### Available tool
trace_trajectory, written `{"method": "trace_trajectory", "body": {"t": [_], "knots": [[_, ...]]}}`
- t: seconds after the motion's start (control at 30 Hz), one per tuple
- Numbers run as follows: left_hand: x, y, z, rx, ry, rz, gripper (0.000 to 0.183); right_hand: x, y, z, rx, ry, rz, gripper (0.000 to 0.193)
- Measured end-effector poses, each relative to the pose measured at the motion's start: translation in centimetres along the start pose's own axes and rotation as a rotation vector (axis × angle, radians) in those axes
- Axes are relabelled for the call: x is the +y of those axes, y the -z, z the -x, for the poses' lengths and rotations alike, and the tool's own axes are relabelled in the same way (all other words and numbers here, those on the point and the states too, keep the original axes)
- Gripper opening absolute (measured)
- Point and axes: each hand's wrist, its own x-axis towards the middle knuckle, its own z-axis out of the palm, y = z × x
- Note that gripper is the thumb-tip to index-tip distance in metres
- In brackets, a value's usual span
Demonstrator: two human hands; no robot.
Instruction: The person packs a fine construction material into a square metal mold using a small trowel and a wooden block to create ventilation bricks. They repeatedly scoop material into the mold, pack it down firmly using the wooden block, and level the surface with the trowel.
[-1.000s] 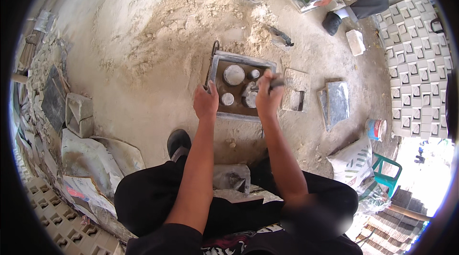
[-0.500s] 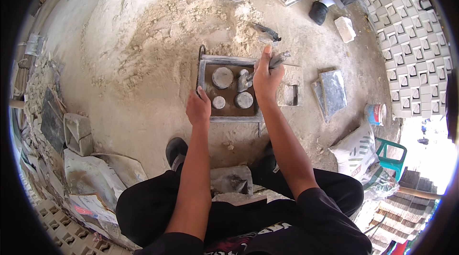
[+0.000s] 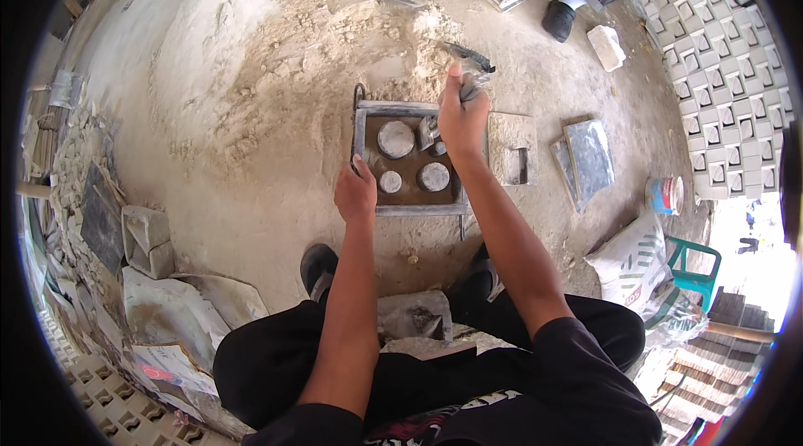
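Left hand [image 3: 355, 192] grips mould [image 3: 365, 110]; right hand [image 3: 462, 115] lifts trowel [image 3: 470, 69].

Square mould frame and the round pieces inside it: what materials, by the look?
Mould frame: likely steel, dull grey with dust and mortar crust, thin straight rims and a bent rod handle on its left side. Round pieces: pale grey, matte, flat-topped, probably cement-coated inserts; can't tell what is beneath. Left hand rests on the frame's edge.
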Motion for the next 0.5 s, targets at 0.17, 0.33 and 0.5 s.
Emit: {"method": "trace_trajectory", "body": {"t": [0.17,0.33,0.5], "knots": [[0.4,-0.2,-0.1,0.006,-0.005,-0.002,0.049,0.3,0.0,-0.1,-0.044,0.045,0.080,0.055],[-1.2,0.2,-0.4,0.034,0.012,-0.027,0.049,-2.5,-0.5,0.7,-0.035,0.000,-0.079,0.045],[1.0,-0.1,0.0,-0.017,0.003,0.019,0.050,1.3,0.3,-1.1,-0.053,0.048,0.102,0.047]]}}
